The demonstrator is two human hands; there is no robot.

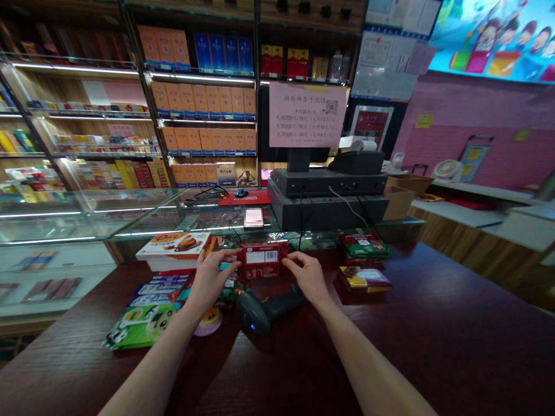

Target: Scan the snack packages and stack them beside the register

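Just below frame centre, we see a red packet. Left hand pinches its left end, right hand its right.

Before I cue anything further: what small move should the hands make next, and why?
Probably free the right hand from the dark red packet and take the handheld barcode scanner: the left hand also grips the packet, its printed barcode faces the camera, and the scanner lies unheld below.
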